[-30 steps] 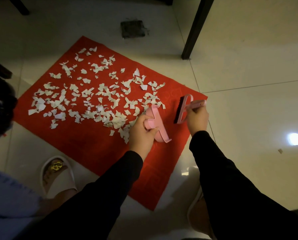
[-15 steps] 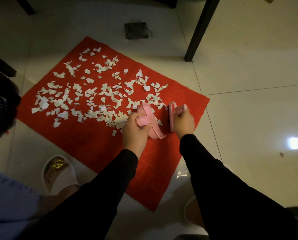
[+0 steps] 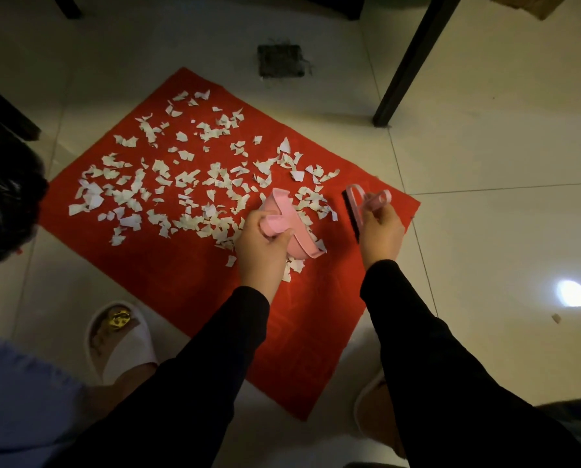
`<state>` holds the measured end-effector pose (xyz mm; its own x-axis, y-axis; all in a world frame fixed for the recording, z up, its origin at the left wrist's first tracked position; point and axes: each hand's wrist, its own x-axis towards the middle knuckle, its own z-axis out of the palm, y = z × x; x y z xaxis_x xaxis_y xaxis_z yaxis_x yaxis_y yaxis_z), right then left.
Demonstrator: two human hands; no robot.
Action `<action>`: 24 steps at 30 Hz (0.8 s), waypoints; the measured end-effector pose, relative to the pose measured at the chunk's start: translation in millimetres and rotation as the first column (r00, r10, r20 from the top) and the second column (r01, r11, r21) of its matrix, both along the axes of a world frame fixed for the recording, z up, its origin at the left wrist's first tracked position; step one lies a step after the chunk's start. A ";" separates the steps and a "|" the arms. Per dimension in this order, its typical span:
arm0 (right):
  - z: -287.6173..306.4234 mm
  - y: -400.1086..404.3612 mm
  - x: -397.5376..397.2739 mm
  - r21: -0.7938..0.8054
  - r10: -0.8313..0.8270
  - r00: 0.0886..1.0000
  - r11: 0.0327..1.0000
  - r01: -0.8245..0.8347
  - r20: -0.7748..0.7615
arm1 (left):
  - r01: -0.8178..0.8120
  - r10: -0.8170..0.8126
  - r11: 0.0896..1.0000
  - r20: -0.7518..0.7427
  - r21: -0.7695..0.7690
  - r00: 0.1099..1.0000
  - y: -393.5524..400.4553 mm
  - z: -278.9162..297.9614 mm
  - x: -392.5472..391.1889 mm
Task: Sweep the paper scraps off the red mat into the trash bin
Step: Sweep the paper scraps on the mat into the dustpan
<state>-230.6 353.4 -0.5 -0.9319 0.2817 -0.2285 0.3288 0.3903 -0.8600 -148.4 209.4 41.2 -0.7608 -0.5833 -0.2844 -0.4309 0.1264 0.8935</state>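
Gripping pink plastic dustpan (image 3: 287, 228) by handle with left hand (image 3: 262, 244), mouth facing right, amid torn white paper scraps (image 3: 167, 184) lying on fuzzy red mat (image 3: 187, 285). Pinching pink brush (image 3: 354, 207) in right hand (image 3: 380, 231), dark bristles pointing left, long axis running near-to-far.

Pale glossy tiled floor (image 3: 485, 146), dark furniture leg (image 3: 414, 59), bright light reflection (image 3: 572, 293).

both black-sleeved arms reach forward; the left hand (image 3: 262, 246) and the right hand (image 3: 380, 231) are curled in grips, near each other.
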 end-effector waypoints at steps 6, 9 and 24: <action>-19.3 1.7 -8.5 0.171 0.044 0.998 0.984 -0.050 0.039 | -0.056 0.056 0.998 0.009 0.007 0.998 -8.2 -8.0 -7.9; -24.8 -8.1 -7.6 0.194 0.091 0.993 0.976 -0.103 0.072 | -0.060 0.060 0.998 0.013 -0.005 0.998 -11.2 -11.1 -11.0; -4.9 -30.4 -23.4 -0.002 -0.020 1.000 1.000 0.020 0.015 | -0.123 0.123 0.992 0.006 0.018 0.992 -21.6 -12.9 -30.1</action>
<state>-254.0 323.0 -5.4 -0.9225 0.3001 -0.2429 0.3494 0.3814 -0.8558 -178.4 187.8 28.3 -0.6821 -0.6671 -0.2993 -0.4462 0.0555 0.8932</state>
